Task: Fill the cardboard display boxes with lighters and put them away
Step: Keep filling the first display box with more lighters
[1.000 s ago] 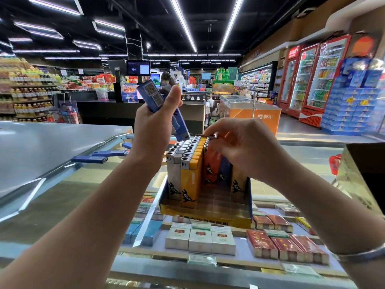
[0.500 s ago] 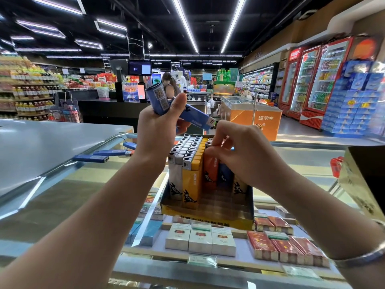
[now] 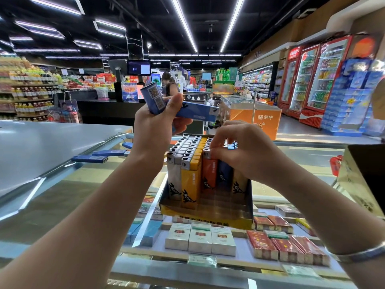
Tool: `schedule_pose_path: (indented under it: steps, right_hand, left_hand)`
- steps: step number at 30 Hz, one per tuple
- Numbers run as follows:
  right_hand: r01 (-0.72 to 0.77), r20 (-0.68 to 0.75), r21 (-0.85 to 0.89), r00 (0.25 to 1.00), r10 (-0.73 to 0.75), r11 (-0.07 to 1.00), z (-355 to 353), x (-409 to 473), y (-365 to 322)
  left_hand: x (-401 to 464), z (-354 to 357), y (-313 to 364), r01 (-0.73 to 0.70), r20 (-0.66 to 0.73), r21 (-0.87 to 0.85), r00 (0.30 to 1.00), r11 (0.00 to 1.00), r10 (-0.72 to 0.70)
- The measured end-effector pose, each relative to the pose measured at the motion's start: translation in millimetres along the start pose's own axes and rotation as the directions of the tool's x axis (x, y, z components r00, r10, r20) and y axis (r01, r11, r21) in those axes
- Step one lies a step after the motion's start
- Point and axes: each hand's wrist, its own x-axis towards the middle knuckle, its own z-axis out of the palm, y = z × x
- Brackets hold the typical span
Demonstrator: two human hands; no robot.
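A yellow cardboard display box (image 3: 208,221) stands on the glass counter, holding upright rows of white, yellow, orange and blue lighters (image 3: 190,163). Its front rows are unfilled. My left hand (image 3: 154,126) is raised above the box's left side and grips several blue lighters (image 3: 194,110); one points right, another stands up behind my thumb. My right hand (image 3: 243,151) hovers over the box's right side, its curled fingertips pinching the top of an orange lighter (image 3: 209,170) standing in the box.
Three loose blue lighters (image 3: 91,158) lie on the counter to the left. Cigarette packs (image 3: 200,238) show under the glass (image 3: 62,197). A dark open box (image 3: 364,176) sits at the right edge. A person stands at the checkout behind.
My left hand has tipped the blue lighters so one points more to the right. My right hand has lowered onto the lighter tops in the box.
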Motion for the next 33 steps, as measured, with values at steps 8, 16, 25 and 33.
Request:
schedule_pose_path:
  steps: [8, 16, 25, 33]
  right_hand:
    - [-0.067, -0.227, 0.483, 0.953, 0.199, 0.873, -8.2, 2.5, -0.1]
    - [-0.064, -0.228, 0.728, 0.917, 0.328, 0.683, -13.7, 2.8, -3.5]
    - [-0.053, -0.399, 0.568, 0.855, 0.331, 0.821, -20.7, 3.7, -2.0]
    - [-0.047, -0.449, 0.168, 0.885, 0.119, 0.985, -16.3, 4.4, -1.7]
  left_hand:
    - [-3.0, 2.5, 4.4, -0.041, 0.117, 0.004, 0.992, 0.999, 0.040]
    - [-6.3, 5.9, 6.1, -0.041, 0.212, 0.021, 0.977, 0.999, 0.036]
    - [-7.1, 8.2, 7.1, -0.036, 0.194, 0.042, 0.981, 0.998, 0.027]
    - [-7.8, 9.5, 6.5, -0.058, 0.210, 0.068, 0.977, 0.996, 0.043]
